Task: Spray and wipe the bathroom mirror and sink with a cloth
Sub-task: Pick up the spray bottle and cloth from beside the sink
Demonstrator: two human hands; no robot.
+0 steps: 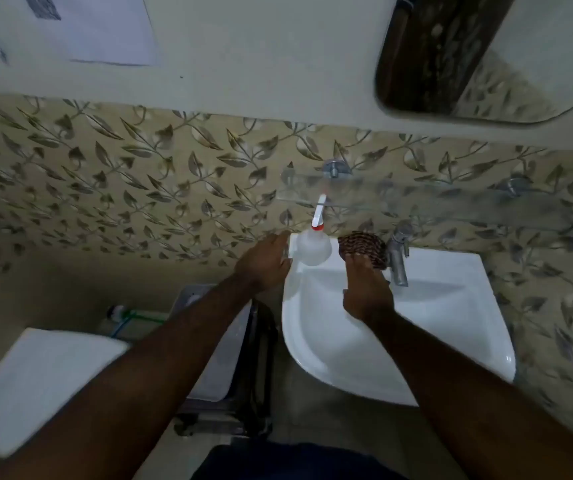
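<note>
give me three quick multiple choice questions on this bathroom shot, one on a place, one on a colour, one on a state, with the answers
1. Where is the brown cloth?
A in the basin bowl
B on the back rim of the sink, between the spray bottle and the tap
C on the floor

2. What colour is the collar under the spray bottle's nozzle?
A red
B blue
C green

3. How is the spray bottle?
A lying on its side
B lifted in the air
C standing upright on the sink

1 B: bottle to its left, tap to its right, and the right hand touches it.
2 A: a red ring tops the pale body.
3 C: its base sits on the sink's corner.
</note>
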